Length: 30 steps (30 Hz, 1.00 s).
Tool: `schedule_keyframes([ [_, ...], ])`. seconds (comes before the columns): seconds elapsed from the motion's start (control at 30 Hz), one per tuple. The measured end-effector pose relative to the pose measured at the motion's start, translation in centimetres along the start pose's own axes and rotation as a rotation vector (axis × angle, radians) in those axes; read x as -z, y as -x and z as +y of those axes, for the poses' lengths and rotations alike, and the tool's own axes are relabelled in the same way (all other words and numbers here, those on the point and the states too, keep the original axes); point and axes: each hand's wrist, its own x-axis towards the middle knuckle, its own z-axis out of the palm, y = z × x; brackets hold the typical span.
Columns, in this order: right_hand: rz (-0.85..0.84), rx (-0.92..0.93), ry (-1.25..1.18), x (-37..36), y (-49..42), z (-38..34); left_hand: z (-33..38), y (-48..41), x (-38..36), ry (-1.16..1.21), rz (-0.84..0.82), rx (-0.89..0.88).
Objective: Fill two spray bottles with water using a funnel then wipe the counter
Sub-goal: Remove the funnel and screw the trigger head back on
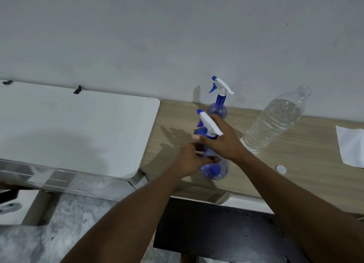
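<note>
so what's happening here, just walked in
A person is working on the near spray bottle with both hands at a wooden counter. The left hand grips its blue body; the right hand is at the neck, under the white trigger head, which is still on. A second spray bottle stands behind by the wall, head on. The big water bottle is open and mostly full, its white cap lying on the counter. No funnel is visible.

A white table (78, 129) butts against the wooden one's left edge, below a grey wall (177, 36).
</note>
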Motion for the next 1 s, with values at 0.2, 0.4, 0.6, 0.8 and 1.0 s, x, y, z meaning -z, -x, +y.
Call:
schedule_keyframes([
  [0.2, 0.059, -0.183, -0.046, 1.4, 0.5, 0.9, 0.2, 0.6, -1.0, -0.085, -0.254, 0.068],
  [0.4, -0.343, -0.405, 0.046, 3.5, 2.1, 2.8, -3.9, 0.2, 6.8, -0.356, 0.257, 0.129],
  [0.6, -0.285, -0.353, 0.141, 2.2, 2.6, 2.7, -4.3, 0.2, 9.5, -0.423, 0.358, 0.133],
  [0.8, -0.267, -0.366, 0.198, 2.5, 2.4, 3.1, -4.7, 0.4, 9.1, -0.454, 0.336, 0.11],
  [1.0, -0.27, -0.393, 0.192, 2.6, 2.7, 3.3, -4.5, 0.3, 9.3, -0.481, 0.326, 0.105],
])
